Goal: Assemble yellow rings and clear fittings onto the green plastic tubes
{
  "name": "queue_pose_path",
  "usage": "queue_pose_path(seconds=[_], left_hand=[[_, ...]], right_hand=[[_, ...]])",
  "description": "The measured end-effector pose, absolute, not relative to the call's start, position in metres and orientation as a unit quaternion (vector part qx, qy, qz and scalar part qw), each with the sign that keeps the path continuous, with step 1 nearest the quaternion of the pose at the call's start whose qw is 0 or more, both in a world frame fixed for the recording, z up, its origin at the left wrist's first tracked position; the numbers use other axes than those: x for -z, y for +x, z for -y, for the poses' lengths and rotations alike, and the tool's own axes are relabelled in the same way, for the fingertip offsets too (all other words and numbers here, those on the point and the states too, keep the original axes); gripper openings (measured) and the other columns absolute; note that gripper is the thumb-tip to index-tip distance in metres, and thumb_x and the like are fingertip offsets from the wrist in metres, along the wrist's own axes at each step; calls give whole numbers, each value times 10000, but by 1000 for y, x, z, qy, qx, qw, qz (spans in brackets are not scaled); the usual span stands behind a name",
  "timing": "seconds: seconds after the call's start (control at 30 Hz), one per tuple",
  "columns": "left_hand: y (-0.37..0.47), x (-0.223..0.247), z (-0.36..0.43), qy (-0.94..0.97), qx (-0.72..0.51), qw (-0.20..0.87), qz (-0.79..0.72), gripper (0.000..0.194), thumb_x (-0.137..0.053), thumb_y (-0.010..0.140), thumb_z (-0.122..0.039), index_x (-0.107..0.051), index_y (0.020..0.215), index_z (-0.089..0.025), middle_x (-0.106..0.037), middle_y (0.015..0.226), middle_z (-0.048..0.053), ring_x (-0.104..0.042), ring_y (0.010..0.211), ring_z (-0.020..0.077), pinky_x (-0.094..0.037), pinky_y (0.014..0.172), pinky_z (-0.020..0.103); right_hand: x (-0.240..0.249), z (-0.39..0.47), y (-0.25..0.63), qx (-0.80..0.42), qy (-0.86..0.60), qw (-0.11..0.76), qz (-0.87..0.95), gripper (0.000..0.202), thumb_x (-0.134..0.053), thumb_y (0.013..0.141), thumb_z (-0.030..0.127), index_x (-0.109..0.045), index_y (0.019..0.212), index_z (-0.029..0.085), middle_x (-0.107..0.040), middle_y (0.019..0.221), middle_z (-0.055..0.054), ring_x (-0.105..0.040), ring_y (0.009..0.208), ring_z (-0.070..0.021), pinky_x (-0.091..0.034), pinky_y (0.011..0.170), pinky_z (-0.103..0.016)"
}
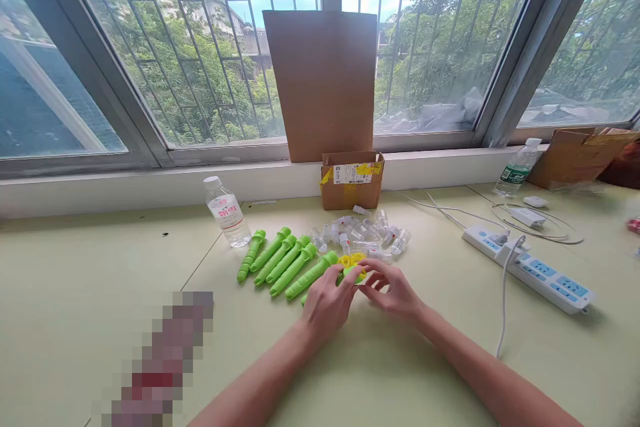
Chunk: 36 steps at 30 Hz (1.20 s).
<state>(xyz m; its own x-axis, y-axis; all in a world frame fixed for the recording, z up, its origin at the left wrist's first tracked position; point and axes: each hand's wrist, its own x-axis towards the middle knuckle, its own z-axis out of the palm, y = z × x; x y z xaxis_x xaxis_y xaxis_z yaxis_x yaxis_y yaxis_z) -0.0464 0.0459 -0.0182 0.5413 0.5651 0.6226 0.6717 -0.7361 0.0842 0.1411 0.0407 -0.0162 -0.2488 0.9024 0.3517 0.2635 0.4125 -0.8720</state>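
My left hand is closed over a green plastic tube, whose round wide end shows at the fingertips; most of its length is hidden under the hand. At that same end my right hand curls its index finger and thumb, pinched about the rim. Yellow rings lie just beyond the fingertips. To the left, several similar green tubes rest side by side in a slanted row. Behind the hands is a loose pile of small clear plastic cups, some with white and red parts.
A small cardboard box stands behind the pile, a tall cardboard sheet behind it. One water bottle stands left, another bottle far right. A white power strip with cables lies right. A blurred patch covers the left front.
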Motion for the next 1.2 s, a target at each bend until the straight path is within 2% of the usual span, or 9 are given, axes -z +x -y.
queue_pose_path(seconds=[0.17, 0.43, 0.6, 0.87, 1.2], left_hand=[[-46, 19, -47, -868, 335, 112, 349, 400, -449, 900, -215, -429, 1297, -256, -528, 1037, 101, -581, 845, 174, -503, 661, 272], [-46, 21, -46, -872, 334, 129, 335, 401, -469, 892, -214, -446, 1289, -262, -509, 1024, 97, -574, 831, 173, -503, 661, 281], [-46, 20, -46, -874, 329, 134, 332, 378, -467, 891, -211, -463, 1265, -266, -509, 1025, 92, -567, 833, 178, -503, 677, 299], [-47, 26, -50, -866, 337, 120, 348, 398, -509, 862, -177, -444, 1254, -180, -552, 1028, 104, -567, 906, 214, -504, 758, 343], [-48, 24, -49, -862, 353, 140, 336, 300, -529, 831, -118, -532, 1128, -164, -561, 970, 92, -564, 867, 197, -506, 757, 322]], right_hand=[[11, -38, 142, -431, -388, 454, 676, 286, -574, 826, 275, -529, 1103, 225, -597, 979, -48, -669, 680, -153, -537, 570, -274], [5, -42, 143, -531, -375, 455, 608, 280, -563, 844, 421, -565, 999, 187, -628, 865, -37, -674, 655, -176, -521, 529, -276], [3, -42, 145, -549, -398, 444, 586, 305, -633, 791, 432, -584, 953, 178, -646, 827, -32, -674, 647, -179, -518, 524, -269], [4, -47, 151, -547, -420, 407, 599, 351, -677, 744, 438, -631, 981, 182, -657, 910, -51, -679, 644, -176, -510, 504, -255], [9, -48, 154, -507, -433, 400, 629, 358, -699, 725, 419, -673, 965, 155, -664, 795, -43, -668, 583, -163, -493, 489, -238]])
